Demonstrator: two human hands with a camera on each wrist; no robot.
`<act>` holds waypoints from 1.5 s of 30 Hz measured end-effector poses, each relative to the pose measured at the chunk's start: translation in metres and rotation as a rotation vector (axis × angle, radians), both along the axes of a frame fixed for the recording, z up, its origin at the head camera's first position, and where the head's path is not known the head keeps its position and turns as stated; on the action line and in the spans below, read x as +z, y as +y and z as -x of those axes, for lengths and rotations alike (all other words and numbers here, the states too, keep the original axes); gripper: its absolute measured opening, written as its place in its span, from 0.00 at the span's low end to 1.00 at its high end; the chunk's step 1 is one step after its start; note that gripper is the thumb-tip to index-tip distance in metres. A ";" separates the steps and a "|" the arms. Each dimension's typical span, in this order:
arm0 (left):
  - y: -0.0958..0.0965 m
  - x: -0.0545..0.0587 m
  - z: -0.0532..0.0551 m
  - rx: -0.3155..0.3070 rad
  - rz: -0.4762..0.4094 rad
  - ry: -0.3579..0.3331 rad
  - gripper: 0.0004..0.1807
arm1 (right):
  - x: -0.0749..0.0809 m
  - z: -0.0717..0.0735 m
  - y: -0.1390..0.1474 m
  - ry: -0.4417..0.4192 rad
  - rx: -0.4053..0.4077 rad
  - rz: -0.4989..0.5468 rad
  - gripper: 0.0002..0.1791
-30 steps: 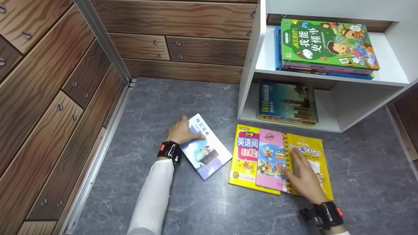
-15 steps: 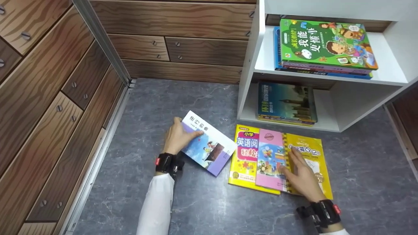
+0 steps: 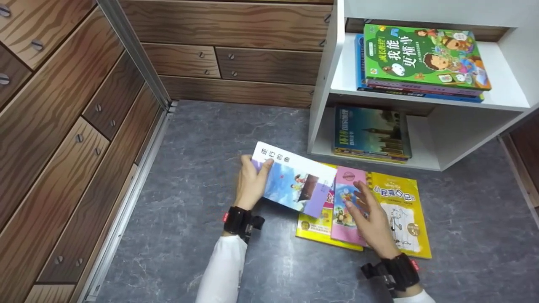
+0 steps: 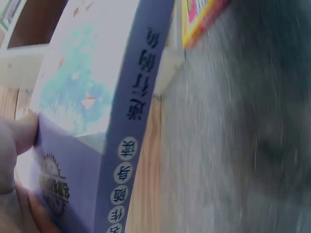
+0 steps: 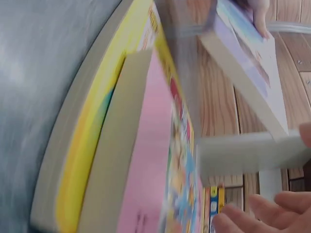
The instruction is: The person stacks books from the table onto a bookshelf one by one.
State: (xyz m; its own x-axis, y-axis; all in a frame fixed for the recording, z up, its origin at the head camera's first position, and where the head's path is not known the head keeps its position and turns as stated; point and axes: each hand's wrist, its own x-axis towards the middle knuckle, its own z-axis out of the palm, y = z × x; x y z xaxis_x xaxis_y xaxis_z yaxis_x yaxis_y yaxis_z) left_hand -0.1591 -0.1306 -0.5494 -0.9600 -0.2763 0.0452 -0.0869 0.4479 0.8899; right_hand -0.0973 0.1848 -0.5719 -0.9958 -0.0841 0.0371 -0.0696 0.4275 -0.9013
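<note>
My left hand (image 3: 251, 183) grips a white and purple book (image 3: 294, 181) by its left edge, thumb over the cover, and holds it raised. In the left wrist view the purple spine of this book (image 4: 133, 107) faces the camera. The book's right end overlaps a yellow book with a pink label (image 3: 309, 230) in the head view. On top of that one lies a pink book (image 3: 347, 227), and beside it a yellow diary-style book (image 3: 398, 210). My right hand (image 3: 372, 221) hovers over the pink book with fingers spread, holding nothing; its fingers (image 5: 267, 213) also show in the right wrist view.
A white shelf unit (image 3: 484, 130) stands at the back right. Its upper level bears a stack topped by a green book (image 3: 425, 59); the lower level bears a stack topped by a dark blue book (image 3: 372, 130). Wood-patterned walls (image 3: 236, 25) border the grey floor (image 3: 210, 134).
My left hand has lifted the white and purple book and carried it right, over the yellow book. My right hand has come off the yellow diary-style book and shifted left.
</note>
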 end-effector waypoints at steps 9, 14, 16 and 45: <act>0.042 -0.006 -0.010 0.016 -0.103 0.004 0.25 | -0.005 -0.006 -0.022 0.098 -0.004 0.200 0.39; 0.061 -0.009 -0.016 0.034 -0.092 -0.001 0.22 | -0.008 -0.006 -0.027 0.127 -0.026 0.244 0.42; 0.067 -0.010 -0.018 0.023 -0.107 -0.026 0.20 | -0.008 -0.006 -0.027 0.142 -0.058 0.254 0.43; 0.092 0.027 -0.045 -0.465 -0.142 0.036 0.45 | 0.050 -0.017 0.034 0.059 -0.264 0.117 0.48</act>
State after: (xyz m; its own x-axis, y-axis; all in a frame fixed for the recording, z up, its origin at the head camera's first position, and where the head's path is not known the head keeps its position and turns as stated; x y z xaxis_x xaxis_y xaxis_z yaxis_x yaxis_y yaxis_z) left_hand -0.1145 -0.0388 -0.5219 -0.9816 0.1763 0.0734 0.1255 0.3062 0.9436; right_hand -0.0801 0.2187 -0.5217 -0.9785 0.1857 0.0900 -0.0240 0.3309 -0.9434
